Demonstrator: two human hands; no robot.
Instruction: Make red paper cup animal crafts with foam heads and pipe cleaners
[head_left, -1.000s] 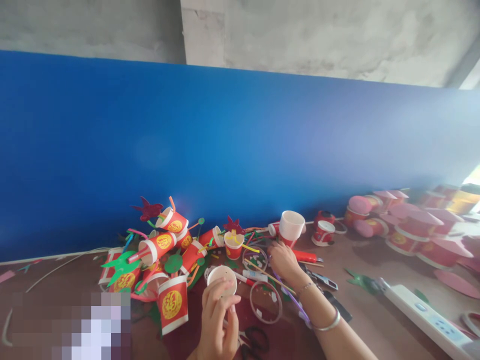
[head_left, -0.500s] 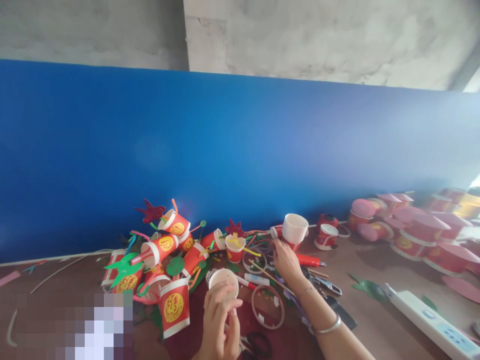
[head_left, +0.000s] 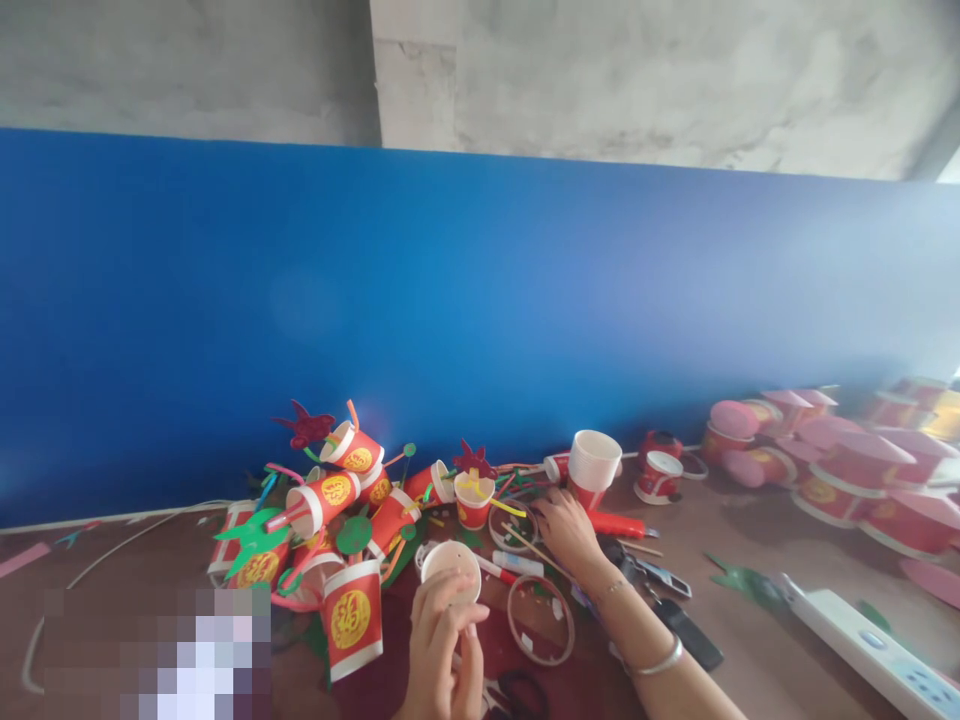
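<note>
The left hand (head_left: 435, 645) grasps 1 paper cup (head_left: 452, 563), seemingly to steady it, while the right hand (head_left: 568, 530) is beside the stacked cups (head_left: 593, 468), its grip unclear.

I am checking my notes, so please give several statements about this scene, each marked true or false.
1. The left hand partly covers a round white paper cup. True.
2. The stack of red-and-white paper cups lies on its side. False: it stands upright.
3. A wide, flat blue panel stands behind the cups. True.
4. The right hand wears a glove. False: it is bare.
5. A thin, pale round ring lies to the right of the left hand. True.
6. The long white plastic power strip is left of both hands. False: it is on their right.
</note>
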